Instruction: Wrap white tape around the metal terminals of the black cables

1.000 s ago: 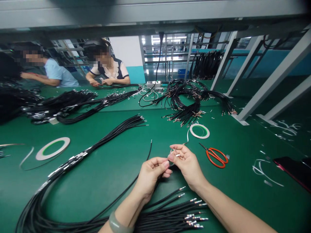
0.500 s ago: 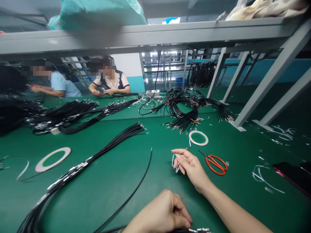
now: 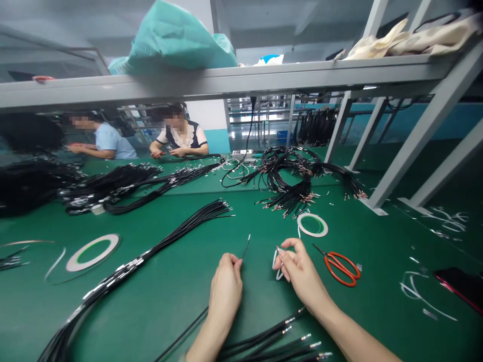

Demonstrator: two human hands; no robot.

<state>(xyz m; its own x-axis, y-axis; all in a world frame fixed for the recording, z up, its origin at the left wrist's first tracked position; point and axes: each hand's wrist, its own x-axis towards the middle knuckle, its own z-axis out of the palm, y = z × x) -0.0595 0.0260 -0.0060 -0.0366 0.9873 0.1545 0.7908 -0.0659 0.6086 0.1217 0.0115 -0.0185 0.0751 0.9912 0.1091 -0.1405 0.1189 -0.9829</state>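
Left hand (image 3: 226, 287) pinches a single black cable (image 3: 246, 246) near its tipped end. Right hand (image 3: 299, 269) holds a looped white strip (image 3: 274, 260), apart from the left. Orange-handled scissors (image 3: 341, 268) lie right of it; white-rimmed ring (image 3: 325, 229) beyond. Cable bundle (image 3: 173, 236) curves across the green table (image 3: 158, 311) at left.

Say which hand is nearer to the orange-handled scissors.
Right. The right hand is just left of the scissors, not touching them; the left hand, pinching a black cable near its tip, is farther left.
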